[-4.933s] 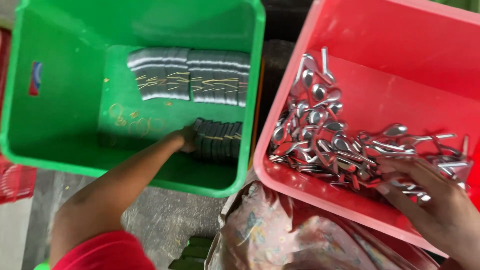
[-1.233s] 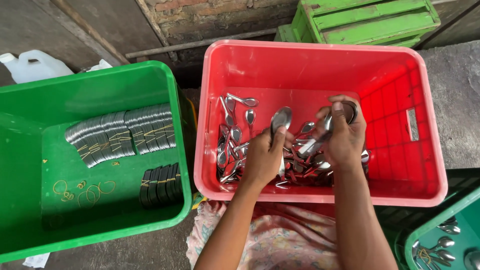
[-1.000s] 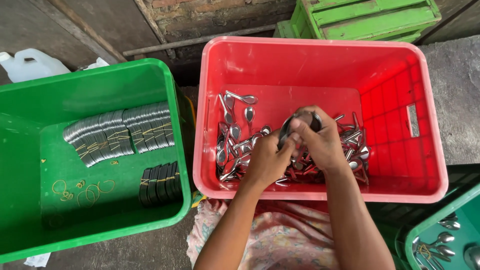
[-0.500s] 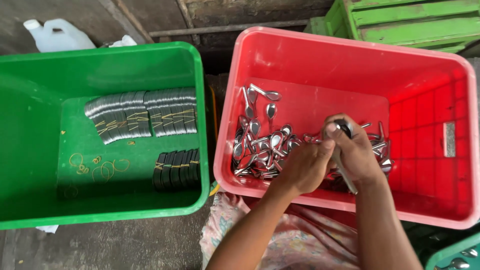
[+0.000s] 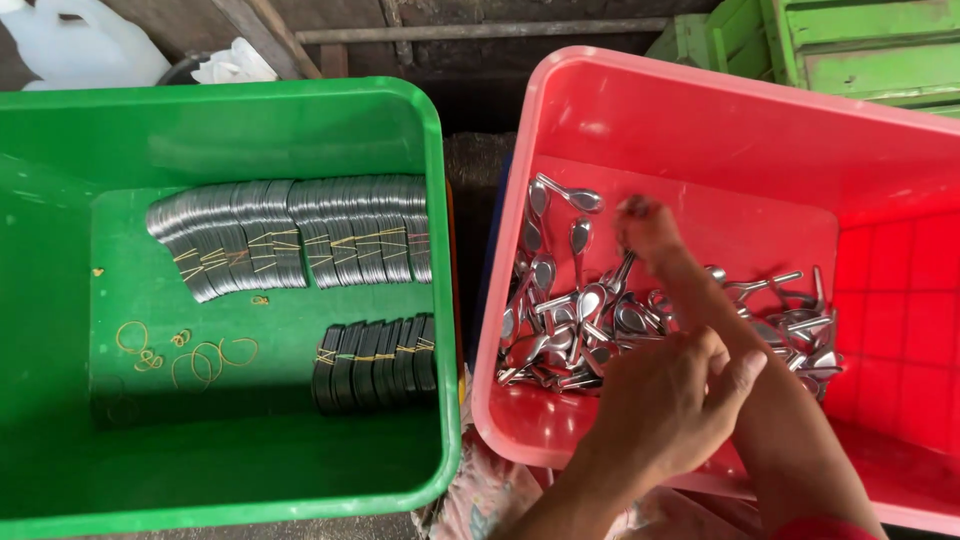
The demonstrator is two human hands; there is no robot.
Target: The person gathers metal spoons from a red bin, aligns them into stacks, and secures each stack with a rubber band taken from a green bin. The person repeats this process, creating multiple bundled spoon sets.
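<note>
**A:** What are the fingers doing?

**B:** The right hand (image 5: pixel 648 225) reaches deep into the red tub (image 5: pixel 700 110), fingers bunched and blurred over the far end of the spoons (image 5: pixel 600 320). Whether they pinch a spoon I cannot tell. The left hand (image 5: pixel 668 400) sits nearer, fingers curled loosely inward with the thumb out to the right, low over the near side of the heap. Its underside is hidden, so I cannot tell whether it holds anything.

**A:** How much room is around them?

**B:** The heap lies across the tub's floor, thickest on its left side and touching the left wall. The far strip of red floor lies bare behind the right hand, and so does the right side under the ribbed wall. The left wrist crosses the tub's near rim.

**A:** And the spoons themselves?

**B:** Shiny grey metal, short, with oval bowls, lying tangled and pointing every way. A few lie apart at the far left.

**A:** Beyond the tub?

**B:** A green tub (image 5: pixel 60 300) stands just beside it on the left, a dark gap between. Inside lie neat bundles (image 5: pixel 300 235) of stacked spoons in a long row, a darker bundle (image 5: pixel 375 362) nearer, and loose yellow bands (image 5: pixel 200 355) on the floor. Green crates (image 5: pixel 850 50) stand at the far right and a white jug (image 5: pixel 80 40) at the far left.
</note>
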